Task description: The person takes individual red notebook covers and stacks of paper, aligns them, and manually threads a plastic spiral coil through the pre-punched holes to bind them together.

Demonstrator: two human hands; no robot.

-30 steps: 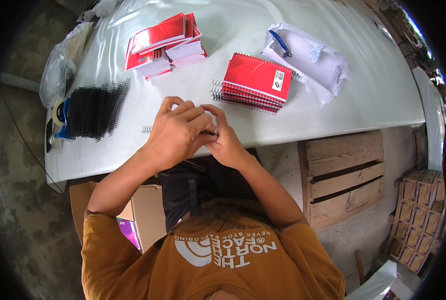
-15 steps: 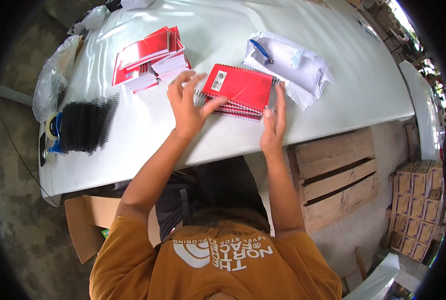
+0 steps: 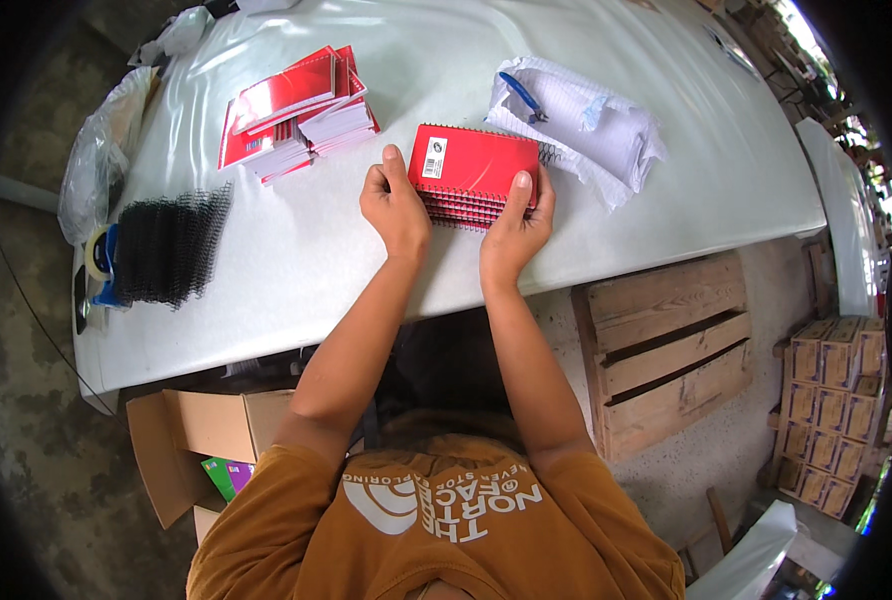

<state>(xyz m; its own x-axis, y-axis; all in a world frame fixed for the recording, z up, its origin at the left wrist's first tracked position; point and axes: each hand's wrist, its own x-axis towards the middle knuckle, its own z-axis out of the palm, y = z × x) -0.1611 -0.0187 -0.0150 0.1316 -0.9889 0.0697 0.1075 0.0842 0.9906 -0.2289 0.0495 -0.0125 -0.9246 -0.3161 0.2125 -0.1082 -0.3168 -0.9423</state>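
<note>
1. Hands are now found closed in on the stack of red spiral notebooks [image 3: 473, 175], where half a second earlier they were only being brought onto it.
2. Left hand [image 3: 396, 205] is pressed against the stack's left edge, fingers together; right hand [image 3: 516, 225] clamps the right edge.
3. Stack is seen squared on the white table [image 3: 666, 200], beside the white paper bundle [image 3: 586, 125].
4. Squaring-up of the finished stack is judged under way.

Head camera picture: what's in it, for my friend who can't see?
Two hands, left hand and right hand, hold the sides of a stack of red spiral notebooks on a white table. Black binding coils lie far left.
</note>
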